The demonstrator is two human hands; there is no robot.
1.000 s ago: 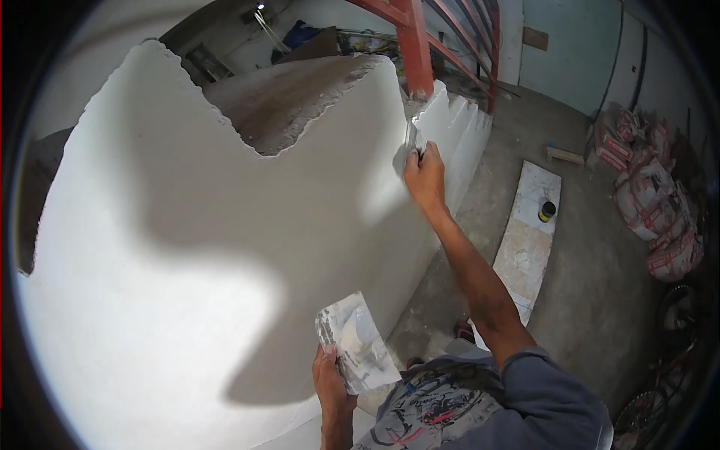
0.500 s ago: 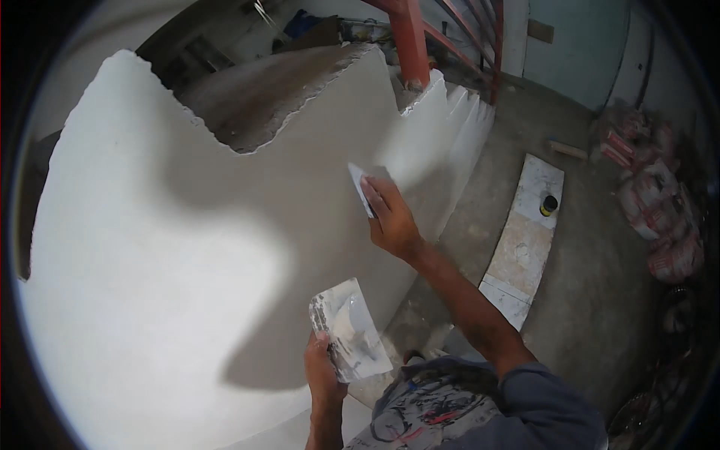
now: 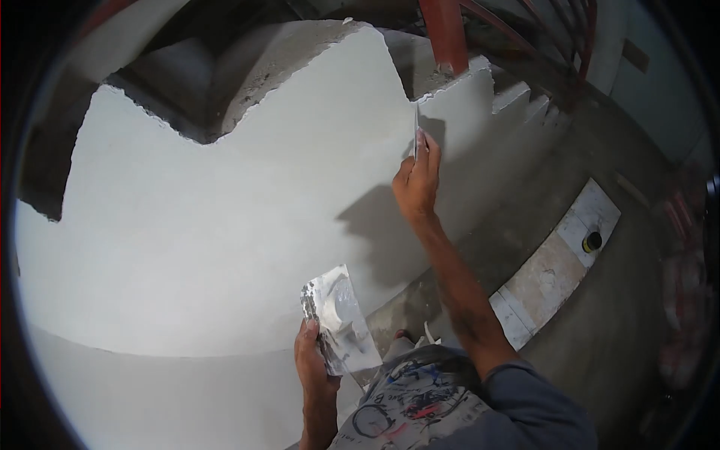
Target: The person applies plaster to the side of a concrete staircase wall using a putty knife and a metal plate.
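Putty knife [image 3: 415, 129] is pressed against the white plastered wall [image 3: 225, 210], near the wall's upper right edge. It is gripped by the right hand [image 3: 416, 182], fingers closed along the blade. The blade is seen edge-on, a thin pale sliver; its width and handle are hidden by the hand.

A flat metal plate [image 3: 339, 321], smeared with grey-white plaster, is held just off the wall's lower part. The left hand [image 3: 313, 358] is clamped on its near edge, thumb on top.

The wall's top edge is ragged, bare grey concrete behind it. A red post [image 3: 448, 34] is cut off above the wall. A small can [image 3: 592, 241] on a floor board [image 3: 551, 270] is seen right of the wall. The far right is blurred and not readable.
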